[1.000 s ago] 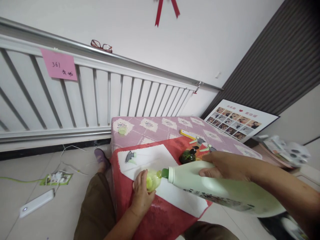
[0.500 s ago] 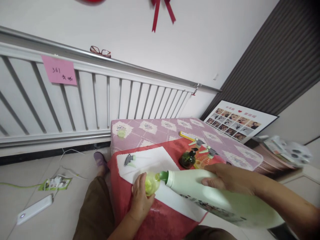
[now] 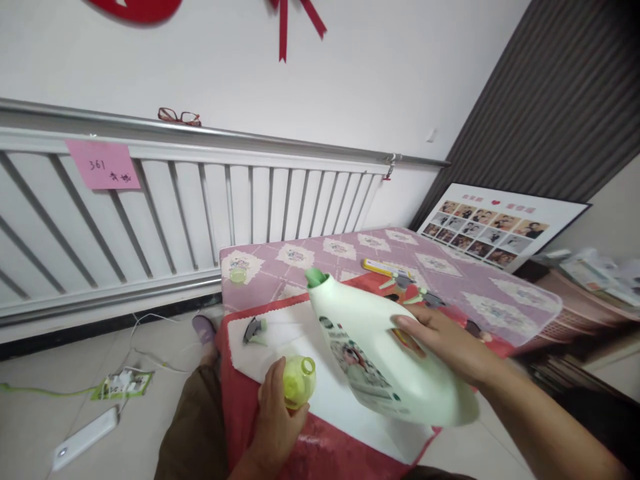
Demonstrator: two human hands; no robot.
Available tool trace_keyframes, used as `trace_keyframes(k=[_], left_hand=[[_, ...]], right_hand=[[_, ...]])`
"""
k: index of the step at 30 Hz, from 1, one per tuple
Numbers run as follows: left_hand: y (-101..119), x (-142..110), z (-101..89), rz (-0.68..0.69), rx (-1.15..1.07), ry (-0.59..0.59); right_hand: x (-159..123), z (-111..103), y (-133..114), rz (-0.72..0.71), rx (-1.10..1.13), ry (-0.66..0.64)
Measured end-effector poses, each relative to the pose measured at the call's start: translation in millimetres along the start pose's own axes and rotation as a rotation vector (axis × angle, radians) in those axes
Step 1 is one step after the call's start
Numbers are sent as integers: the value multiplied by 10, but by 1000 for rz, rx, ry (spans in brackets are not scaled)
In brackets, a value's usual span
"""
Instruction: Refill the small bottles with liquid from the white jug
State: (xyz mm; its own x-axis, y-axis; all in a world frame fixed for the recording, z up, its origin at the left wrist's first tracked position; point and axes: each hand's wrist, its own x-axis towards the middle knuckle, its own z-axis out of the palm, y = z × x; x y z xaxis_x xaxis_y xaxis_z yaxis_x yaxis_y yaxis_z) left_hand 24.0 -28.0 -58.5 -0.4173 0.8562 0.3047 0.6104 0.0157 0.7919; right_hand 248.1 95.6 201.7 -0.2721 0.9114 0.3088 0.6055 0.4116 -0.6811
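Observation:
My left hand (image 3: 277, 407) is closed around a small yellow see-through bottle (image 3: 299, 383), whose open mouth faces up and to the right. In my right hand (image 3: 433, 337) is a large pale green detergent jug (image 3: 370, 347), gripped by its handle and tilted, its green spout (image 3: 316, 277) uncapped and apart from the bottle. A grey and green spray nozzle (image 3: 255, 331) lies on the white sheet (image 3: 285, 323) beyond my left hand. More spray heads (image 3: 431, 298) show behind the jug, which hides most of what is under them.
A red cloth (image 3: 237, 400) and a purple patterned cover (image 3: 335, 267) drape the table. On it lie a green cap (image 3: 237, 275) and a yellow box (image 3: 386, 268). A white radiator (image 3: 250, 207) stands behind. Cables and a power strip (image 3: 123, 383) are on the floor at left.
The jug's spout has come away from the yellow bottle's mouth, and the jug has swung more upright. My left hand keeps the bottle at nearly the same place. The head view has shifted slightly.

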Motion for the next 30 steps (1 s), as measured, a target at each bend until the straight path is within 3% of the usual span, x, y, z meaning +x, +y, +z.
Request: trace_keyframes(k=[2,3,5,9,15,19,22,24,27,28,30], left_hand=[[-15,-7,8,9,6,-8],[-19,-9,8,5,4,-17],[-17,-14,6,-19,-11,-37],[1,-23,21,-67,-53,-31],[18,-15,60,-139,-72,42],[69,9,42,-139,-13,-48],[72,22,46,-118,46,-105],[33,30,59,-99,74,-128],[-48,40,74,-72,98,-192],[-66,43,75,-66,105,-215],[-69,49,73,-56,118,-242]], right_hand=[[95,216,131,49,75,-94],[148,341,202,62,106,-72],[264,613,341,80,164,90],[490,1156,560,77,233,271],[594,1726,780,94,271,379],[524,1784,921,70,254,324],[405,1668,975,37,234,289],[288,1549,910,21,220,332],[140,1405,570,-115,200,454],[125,1393,401,-217,199,422],[171,1464,48,-409,118,155]])
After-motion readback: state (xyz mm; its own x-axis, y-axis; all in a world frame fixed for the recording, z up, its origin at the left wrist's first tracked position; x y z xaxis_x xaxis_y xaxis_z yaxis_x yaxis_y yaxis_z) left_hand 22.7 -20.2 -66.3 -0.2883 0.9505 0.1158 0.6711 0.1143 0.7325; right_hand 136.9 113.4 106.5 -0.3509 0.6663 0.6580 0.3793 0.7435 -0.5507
